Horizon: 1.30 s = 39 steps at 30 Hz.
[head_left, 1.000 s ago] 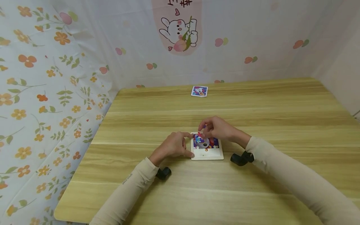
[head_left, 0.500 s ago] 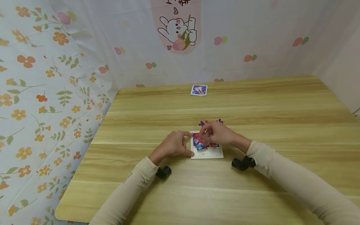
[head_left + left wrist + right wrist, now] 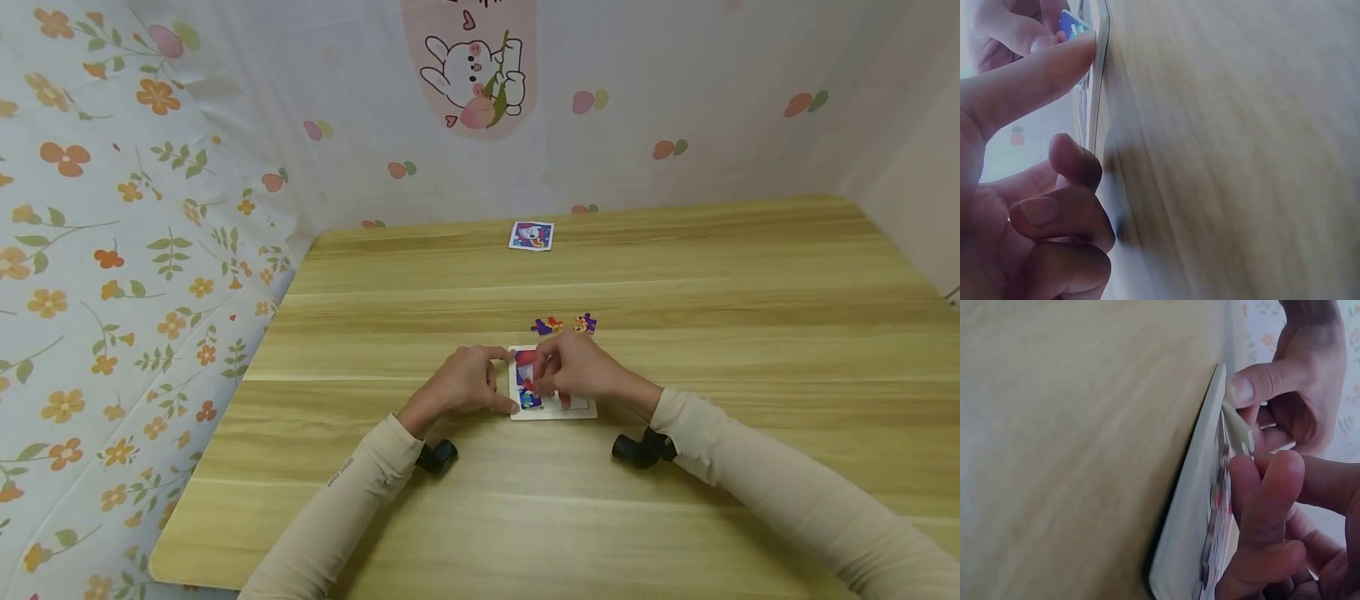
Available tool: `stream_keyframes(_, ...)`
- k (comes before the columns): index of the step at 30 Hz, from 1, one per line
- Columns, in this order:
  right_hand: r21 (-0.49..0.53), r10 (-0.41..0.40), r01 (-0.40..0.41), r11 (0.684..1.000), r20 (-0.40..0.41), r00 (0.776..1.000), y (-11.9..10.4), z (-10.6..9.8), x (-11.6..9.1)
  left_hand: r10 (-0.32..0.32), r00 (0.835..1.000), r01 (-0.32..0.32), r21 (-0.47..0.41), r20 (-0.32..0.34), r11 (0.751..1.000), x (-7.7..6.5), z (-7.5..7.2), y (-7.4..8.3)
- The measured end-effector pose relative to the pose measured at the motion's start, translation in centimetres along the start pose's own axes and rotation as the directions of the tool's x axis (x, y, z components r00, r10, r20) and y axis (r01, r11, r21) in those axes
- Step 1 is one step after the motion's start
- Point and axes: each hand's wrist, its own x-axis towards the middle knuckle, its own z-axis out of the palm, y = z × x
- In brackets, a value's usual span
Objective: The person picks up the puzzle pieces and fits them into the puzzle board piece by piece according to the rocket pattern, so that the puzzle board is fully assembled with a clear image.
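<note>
A jigsaw puzzle board (image 3: pixel 558 413) with a white rim lies mid-table in the head view, partly filled with colourful pieces. My left hand (image 3: pixel 467 380) rests at its left side, thumb and index finger touching the rim near the corners; the other fingers are bent beside it. My right hand (image 3: pixel 583 367) pinches a blue jigsaw piece (image 3: pixel 529 399) over the board's lower left. In the right wrist view, that jigsaw piece (image 3: pixel 1240 428) is tilted against the board near the left thumb. My right hand hides much of the picture.
Two loose jigsaw pieces, one purple and orange (image 3: pixel 548 325) and one purple and yellow (image 3: pixel 587 322), lie just beyond the board. Farther back is a small picture card (image 3: pixel 532 236). A printed curtain (image 3: pixel 600 142) hangs behind the wooden table (image 3: pixel 375 308).
My right hand has brought the jigsaw piece down toward the board's lower-left corner. The loose pieces behind it have come into view. My left hand stays at the rim.
</note>
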Motion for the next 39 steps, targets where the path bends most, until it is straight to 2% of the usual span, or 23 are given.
stream_keyframes(7, -0.007, 0.048, -0.048, 0.999, -0.026, 0.999, -0.1, 0.4, -0.1, 0.007, 1.0, -0.007, 0.007, -0.001, 1.0, 0.0, 0.0, -0.1)
stream_keyframes(16, -0.084, 0.021, -0.023, 0.996, -0.032, 0.999, -0.2, 0.6, 0.1, 0.002, 1.0, -0.002, 0.006, 0.005, 1.0, 0.0, 0.0, -0.1)
stream_keyframes(23, -0.093, 0.031, -0.032, 0.995, -0.013, 0.999, -0.5, 0.4, 0.4, 0.022, 1.0, -0.022, 0.024, -0.005, 0.999, 0.1, 0.0, -0.1)
stream_keyframes(27, -0.03, 0.046, -0.046, 0.999, 0.024, 0.999, -0.3, 0.1, 0.7, 0.025, 1.0, -0.025, 0.034, -0.003, 0.999, 0.2, 0.0, -0.1)
stream_keyframes(30, 0.068, 0.1, -0.103, 0.992, 0.055, 0.994, 0.1, -0.1, 0.9, 0.019, 1.0, -0.019, 0.037, -0.002, 0.999, 0.2, 0.1, -0.1)
stream_keyframes(34, 0.172, 0.166, -0.178, 0.969, 0.079, 0.983, 0.5, -0.4, 0.9, 0.013, 1.0, -0.013, 0.044, 0.003, 0.999, 0.2, 0.1, -0.1)
stream_keyframes(36, 0.186, 0.169, -0.182, 0.966, 0.081, 0.982, 0.6, -0.4, 0.8, 0.014, 1.0, -0.014, 0.048, 0.002, 0.999, 0.2, 0.1, -0.1)
stream_keyframes(39, 0.151, 0.138, -0.146, 0.978, 0.065, 0.988, 0.4, -0.2, 0.6, 0.018, 1.0, -0.018, 0.051, -0.004, 0.999, 0.2, 0.0, -0.1)
